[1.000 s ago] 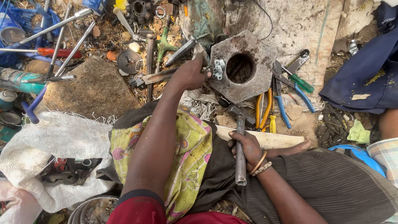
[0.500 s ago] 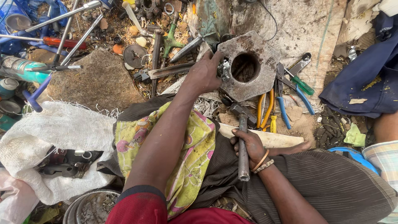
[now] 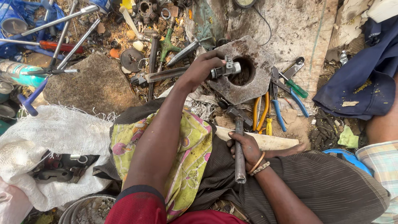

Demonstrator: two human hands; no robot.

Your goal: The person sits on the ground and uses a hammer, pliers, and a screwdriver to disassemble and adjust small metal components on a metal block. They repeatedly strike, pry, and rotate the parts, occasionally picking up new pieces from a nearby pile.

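My left hand (image 3: 203, 68) reaches forward and grips a small silvery metal fitting (image 3: 227, 69), held over the round hole of a thick rusty metal plate (image 3: 257, 79) lying on the ground. My right hand (image 3: 245, 148) rests near my lap, closed around the steel handle of a hammer (image 3: 239, 143) whose head points toward the plate. A bangle and a bead bracelet sit on that wrist. A yellow-green patterned cloth (image 3: 186, 157) lies across my lap.
Pliers with orange, blue and green grips (image 3: 277, 110) lie right of the plate. A flat stone (image 3: 89, 85), long metal rods (image 3: 62, 29) and scrap parts lie at the left. A white sack (image 3: 45, 141) holds tools. Another person's checked sleeve (image 3: 381, 166) and blue cloth (image 3: 365, 87) are right.
My left hand has lifted the fitting and brought it over the plate's hole. The view has shifted slightly. My right hand still holds the hammer in the same place.
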